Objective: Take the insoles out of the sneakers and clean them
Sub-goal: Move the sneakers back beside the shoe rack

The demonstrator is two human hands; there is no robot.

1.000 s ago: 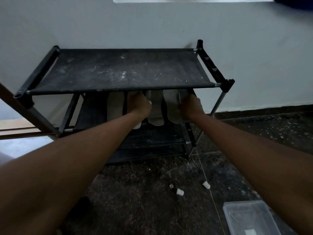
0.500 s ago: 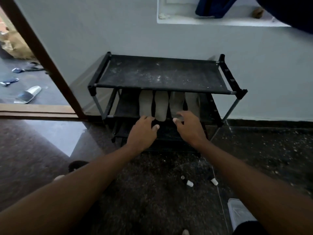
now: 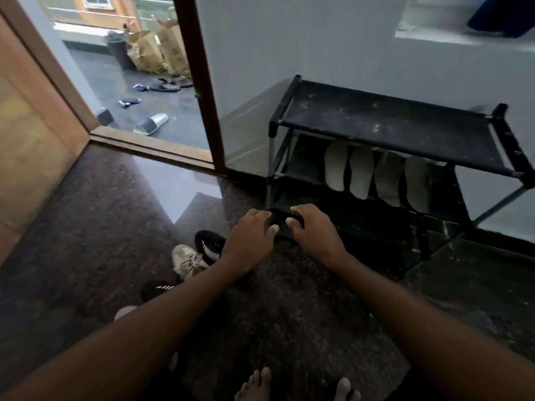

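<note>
the left hand (image 3: 252, 235) and right hand (image 3: 314, 233) hover side by side, fingers loosely curled and holding nothing, low in front of the shoe rack (image 3: 385, 123). four pale insoles (image 3: 359, 176) lie in a row on its middle shelf. the sneakers (image 3: 186, 260) sit on the floor (image 3: 289, 314) beside the left wrist.

Four pale grey insoles (image 3: 360, 175) lean side by side in a row on the middle shelf of the black shoe rack (image 3: 376, 117), their tops tucked under its top shelf and their rounded lower ends pointing toward me. On the dark speckled floor (image 3: 86, 227) to the left of the rack, a black sneaker (image 3: 210, 246) with white stripes lies just beside a beige sneaker (image 3: 188, 261) with laces. A second black sneaker (image 3: 156, 289), also white-striped, sits nearer to me.
</note>
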